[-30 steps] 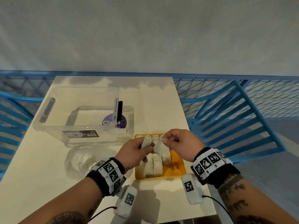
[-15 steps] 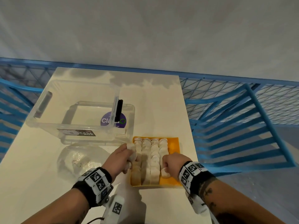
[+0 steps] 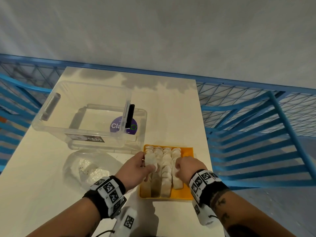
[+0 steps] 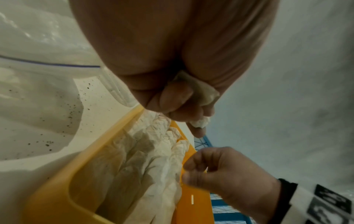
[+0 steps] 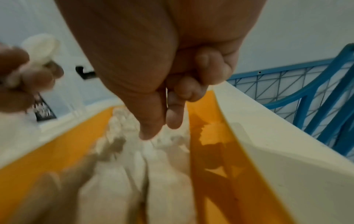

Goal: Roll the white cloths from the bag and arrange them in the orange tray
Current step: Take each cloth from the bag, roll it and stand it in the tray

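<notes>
The left hand (image 3: 135, 168) clasps a rolled white cloth (image 3: 150, 161) in its grip above the left edge of the orange tray (image 3: 187, 152). The right hand (image 3: 187, 166), fingers curled and grasping nothing, touches the rolled cloths (image 3: 166, 170) packed in rows inside the tray, which sits at the tabletop's (image 3: 171, 108) right edge. A clear plastic bag (image 3: 89, 166) lies left of the tray, with a clear storage box (image 3: 82, 113) toward the far edge.
</notes>
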